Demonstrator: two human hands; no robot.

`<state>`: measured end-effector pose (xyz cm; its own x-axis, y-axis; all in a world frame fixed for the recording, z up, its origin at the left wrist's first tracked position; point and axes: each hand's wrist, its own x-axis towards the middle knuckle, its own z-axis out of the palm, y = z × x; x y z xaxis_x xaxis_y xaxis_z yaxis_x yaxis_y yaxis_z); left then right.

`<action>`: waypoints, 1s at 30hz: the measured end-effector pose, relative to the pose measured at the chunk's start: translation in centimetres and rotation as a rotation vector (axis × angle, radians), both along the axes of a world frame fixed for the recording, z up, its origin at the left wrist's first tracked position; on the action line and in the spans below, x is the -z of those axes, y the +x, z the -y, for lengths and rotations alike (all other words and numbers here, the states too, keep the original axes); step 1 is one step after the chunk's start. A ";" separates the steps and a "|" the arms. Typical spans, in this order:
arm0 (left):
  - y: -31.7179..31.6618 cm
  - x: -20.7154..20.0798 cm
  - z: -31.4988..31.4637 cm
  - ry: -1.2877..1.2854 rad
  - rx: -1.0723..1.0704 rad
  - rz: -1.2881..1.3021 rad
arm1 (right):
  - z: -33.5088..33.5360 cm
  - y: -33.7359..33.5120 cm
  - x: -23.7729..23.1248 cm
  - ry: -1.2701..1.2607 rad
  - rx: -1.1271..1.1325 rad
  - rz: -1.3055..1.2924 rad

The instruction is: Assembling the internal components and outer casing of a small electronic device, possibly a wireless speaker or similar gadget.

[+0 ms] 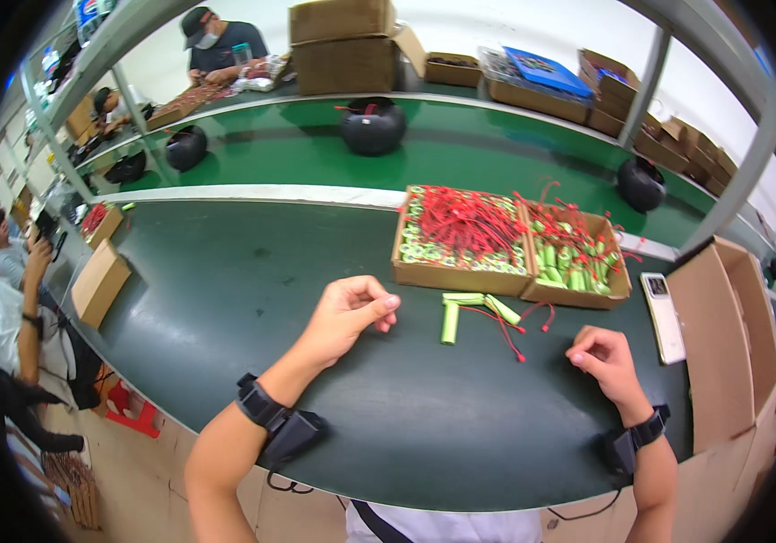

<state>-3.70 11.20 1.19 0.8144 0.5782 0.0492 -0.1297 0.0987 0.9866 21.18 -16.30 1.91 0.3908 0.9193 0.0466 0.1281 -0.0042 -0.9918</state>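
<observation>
My left hand (pixel 344 317) hovers over the dark green tabletop (pixel 225 299), fingers curled and thumb against the index finger. Nothing shows in it. On the right, my right hand (pixel 603 360) is loosely closed too, with nothing visible in its grip. Between them lie three green cylindrical battery cells (pixel 450 323), some with red wire leads (pixel 512 338) trailing to small red connectors. Beyond the hands stands a carton (pixel 458 274) packed with upright green cells and a mass of red wires. Touching it, a second carton (pixel 578 296) holds green cells lying more loosely.
A light-coloured phone (pixel 665 319) lies at the right beside an open cardboard box (pixel 723 353). At the left is another cardboard piece (pixel 101 282). Behind a metal rail, a green conveyor (pixel 270 136) carries round black bowls (pixel 373 127). Other people sit at the far side and left.
</observation>
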 end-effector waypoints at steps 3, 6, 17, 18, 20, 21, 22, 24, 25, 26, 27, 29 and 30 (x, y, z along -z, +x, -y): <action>0.1 0.6 -0.3 0.013 -0.016 0.007 | 0.5 0.1 0.3 -0.008 0.045 0.069; 0.2 0.7 -0.3 0.088 0.002 0.025 | 1.1 -0.1 0.2 -0.001 0.063 0.091; 0.2 1.0 -0.4 -0.029 0.056 0.024 | 0.9 0.2 0.8 0.009 0.071 0.091; 0.3 1.2 -0.4 -0.032 0.045 0.042 | 0.8 0.2 0.9 0.004 0.081 0.093; 0.5 1.3 -0.6 -0.034 0.028 0.061 | 0.9 0.1 1.0 0.012 0.072 0.081; 0.5 1.2 -0.6 -0.022 0.029 0.063 | 0.9 0.2 1.0 0.007 0.093 0.089; 0.5 1.0 -0.5 -0.007 0.028 0.060 | 1.0 0.1 1.0 0.005 0.111 0.092; 0.6 1.3 -0.5 0.009 -0.002 0.075 | 0.9 0.0 0.9 0.011 0.098 0.095; 0.7 1.2 -0.6 0.013 -0.005 0.085 | 0.9 0.0 0.9 0.011 0.105 0.096; 0.7 1.0 -0.7 0.017 -0.007 0.094 | 0.9 0.0 0.8 0.011 0.114 0.097; 0.5 0.8 -0.7 0.018 -0.025 0.098 | 0.9 -0.1 0.7 0.008 0.103 0.098; 0.3 1.1 -0.9 0.013 -0.050 0.098 | 0.9 0.0 0.8 0.000 0.096 0.099; 0.3 1.2 -1.0 0.008 -0.072 0.100 | 0.9 0.0 0.8 -0.007 0.092 0.102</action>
